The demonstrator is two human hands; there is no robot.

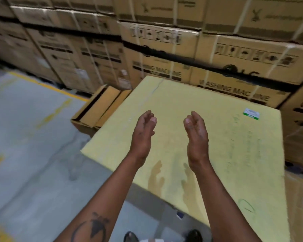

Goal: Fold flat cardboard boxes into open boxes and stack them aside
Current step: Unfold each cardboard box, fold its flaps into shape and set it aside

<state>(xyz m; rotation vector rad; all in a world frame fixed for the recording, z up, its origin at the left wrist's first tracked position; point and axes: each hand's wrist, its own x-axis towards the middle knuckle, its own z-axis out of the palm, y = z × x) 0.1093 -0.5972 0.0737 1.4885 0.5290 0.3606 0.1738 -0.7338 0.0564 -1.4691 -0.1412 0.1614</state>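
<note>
Left hand and right hand hovered empty, fingers relaxed, palms facing, above yellow sheet. Sheet lay flat on stack; folded boxes sat aside, left. Between boxes, apparently; next move: grasp sheet edges.

You're in a warehouse: strapped washing machine cartons stacked high in rows, grey concrete floor with yellow painted lane lines.

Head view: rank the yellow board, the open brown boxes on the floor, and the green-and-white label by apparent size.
1. yellow board
2. open brown boxes, though they lie farther from the camera, so their true size is unsure
3. green-and-white label
</note>
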